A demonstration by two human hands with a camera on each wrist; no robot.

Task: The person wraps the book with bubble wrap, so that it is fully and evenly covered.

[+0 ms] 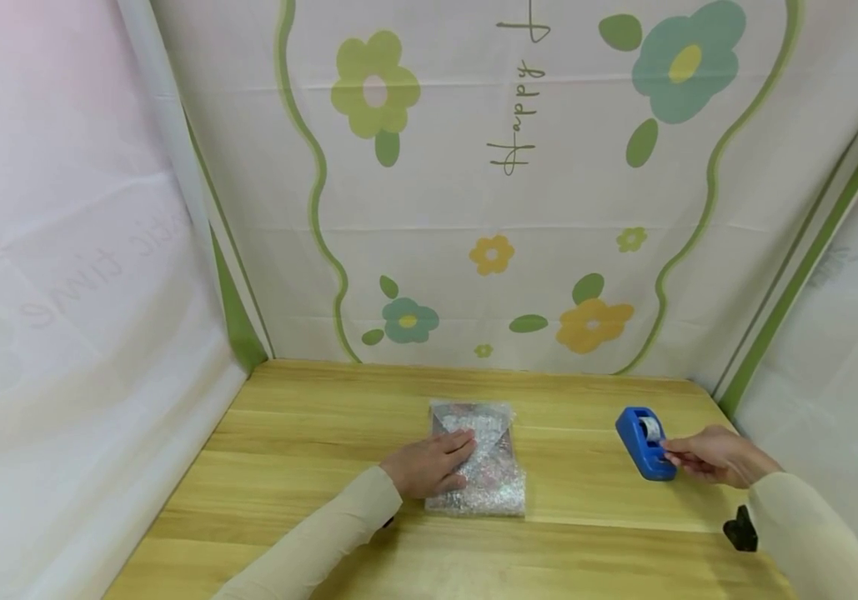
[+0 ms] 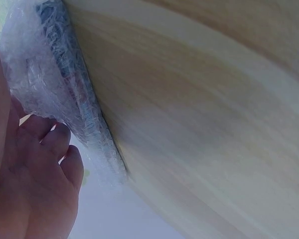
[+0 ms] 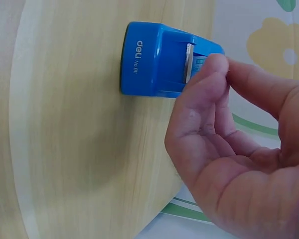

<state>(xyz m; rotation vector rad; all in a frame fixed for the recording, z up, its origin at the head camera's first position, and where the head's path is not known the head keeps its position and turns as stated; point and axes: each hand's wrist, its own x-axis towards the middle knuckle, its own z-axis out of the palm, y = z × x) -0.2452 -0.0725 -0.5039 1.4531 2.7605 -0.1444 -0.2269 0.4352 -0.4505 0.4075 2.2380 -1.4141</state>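
A flat parcel in clear bubble wrap (image 1: 492, 475) lies on the wooden table, with a grey, flap-like shape showing through its upper part. Over its left side rests my left hand (image 1: 429, 467), fingers extended on the wrap. In the left wrist view the bubble wrap (image 2: 35, 64) rises beside the fingers (image 2: 55, 142). To the right stands a blue tape dispenser (image 1: 634, 442) holding a tape roll (image 1: 650, 429). My right hand (image 1: 714, 456) is at its near right side, thumb and forefinger pinching the tape end by the cutter (image 3: 189, 62). The pinched tape is mostly hidden by the fingertips.
A small black object (image 1: 740, 530) sits near the table's right edge, beside the right sleeve. White cloth walls with printed flowers (image 1: 594, 325) close off the back and both sides. Bare wooden table (image 1: 308, 467) shows left of the parcel.
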